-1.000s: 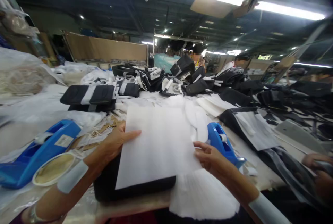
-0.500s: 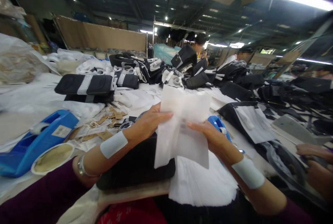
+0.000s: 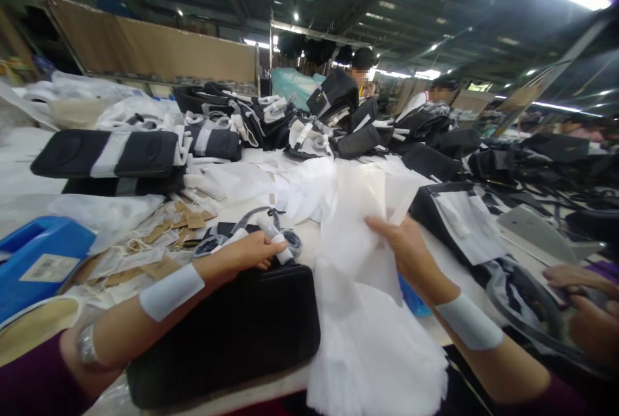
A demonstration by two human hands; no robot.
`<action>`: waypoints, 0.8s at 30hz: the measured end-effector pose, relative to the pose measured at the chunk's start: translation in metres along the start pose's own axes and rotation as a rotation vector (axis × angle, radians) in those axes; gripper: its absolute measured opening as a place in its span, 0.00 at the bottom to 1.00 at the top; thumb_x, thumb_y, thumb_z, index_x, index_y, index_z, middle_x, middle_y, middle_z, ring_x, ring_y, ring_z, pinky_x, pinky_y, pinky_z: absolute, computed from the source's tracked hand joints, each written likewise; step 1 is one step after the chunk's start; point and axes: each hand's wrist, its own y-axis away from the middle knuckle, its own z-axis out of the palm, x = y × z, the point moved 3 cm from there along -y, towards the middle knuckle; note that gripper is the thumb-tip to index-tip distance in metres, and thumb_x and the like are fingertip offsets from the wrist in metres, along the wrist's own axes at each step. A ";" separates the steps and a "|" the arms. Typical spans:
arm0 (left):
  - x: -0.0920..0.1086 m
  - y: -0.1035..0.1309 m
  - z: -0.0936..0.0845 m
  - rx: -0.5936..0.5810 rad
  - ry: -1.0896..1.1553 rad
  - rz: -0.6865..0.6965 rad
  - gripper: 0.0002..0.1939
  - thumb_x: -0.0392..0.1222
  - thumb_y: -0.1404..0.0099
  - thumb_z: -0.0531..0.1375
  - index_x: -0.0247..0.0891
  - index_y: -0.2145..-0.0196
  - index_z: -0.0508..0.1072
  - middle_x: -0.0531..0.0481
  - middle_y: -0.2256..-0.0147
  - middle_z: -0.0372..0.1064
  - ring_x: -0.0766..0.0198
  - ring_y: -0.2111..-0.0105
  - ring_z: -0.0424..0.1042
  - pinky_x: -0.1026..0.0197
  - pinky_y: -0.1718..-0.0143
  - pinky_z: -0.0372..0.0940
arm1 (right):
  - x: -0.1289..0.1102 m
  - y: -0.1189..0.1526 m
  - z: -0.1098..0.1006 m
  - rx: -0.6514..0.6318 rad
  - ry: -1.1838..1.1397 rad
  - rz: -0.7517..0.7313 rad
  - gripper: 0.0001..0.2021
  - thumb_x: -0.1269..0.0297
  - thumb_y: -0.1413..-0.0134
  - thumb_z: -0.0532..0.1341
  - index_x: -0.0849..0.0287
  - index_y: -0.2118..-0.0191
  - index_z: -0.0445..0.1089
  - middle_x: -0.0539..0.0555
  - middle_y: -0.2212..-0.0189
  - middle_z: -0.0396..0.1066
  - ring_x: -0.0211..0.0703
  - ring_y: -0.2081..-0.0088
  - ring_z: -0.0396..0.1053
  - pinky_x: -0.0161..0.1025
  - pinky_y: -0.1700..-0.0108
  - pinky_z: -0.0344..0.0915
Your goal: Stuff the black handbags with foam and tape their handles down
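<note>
A black bag (image 3: 227, 332) lies flat on the table in front of me. My left hand (image 3: 246, 253) rests at its top edge, fingers closed on a white-wrapped handle fitting (image 3: 282, 249) of the bag. My right hand (image 3: 403, 245) holds a crumpled white foam sheet (image 3: 358, 229) up above a stack of white sheets (image 3: 377, 351) at the table's near edge. White tape bands wrap both my forearms.
A blue tape dispenser (image 3: 41, 261) and a tape roll (image 3: 29, 329) sit at the left, paper tags (image 3: 159, 235) beside them. Piles of black bags (image 3: 300, 126) cover the far table. Another person's hands (image 3: 580, 303) work at the right; two people sit far back.
My left hand let go of the white sheet and dropped to the bag's wrapped handle fitting. The right hand kept the sheet and carried it right. The view shifted left and down.
</note>
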 end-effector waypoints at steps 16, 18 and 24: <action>-0.025 -0.005 0.012 -0.272 0.757 -0.276 0.13 0.42 0.38 0.64 0.31 0.58 0.75 0.40 0.60 0.76 0.57 0.59 0.76 0.58 0.53 0.68 | 0.047 -0.008 0.015 0.086 -0.071 0.018 0.24 0.63 0.57 0.68 0.56 0.50 0.71 0.55 0.57 0.77 0.53 0.54 0.73 0.47 0.50 0.70; -0.026 -0.004 0.009 -0.250 0.775 -0.278 0.13 0.41 0.38 0.64 0.31 0.58 0.75 0.40 0.61 0.76 0.57 0.59 0.76 0.59 0.54 0.69 | 0.049 -0.008 0.017 0.079 -0.065 0.019 0.24 0.63 0.57 0.69 0.55 0.51 0.71 0.55 0.57 0.77 0.53 0.55 0.74 0.47 0.51 0.70; -0.024 -0.004 0.004 -0.248 0.843 -0.266 0.08 0.38 0.37 0.62 0.31 0.62 0.76 0.41 0.63 0.76 0.59 0.62 0.75 0.61 0.59 0.70 | 0.065 -0.007 0.023 -0.007 -0.065 0.156 0.24 0.63 0.59 0.69 0.59 0.52 0.71 0.57 0.57 0.77 0.53 0.57 0.74 0.48 0.50 0.69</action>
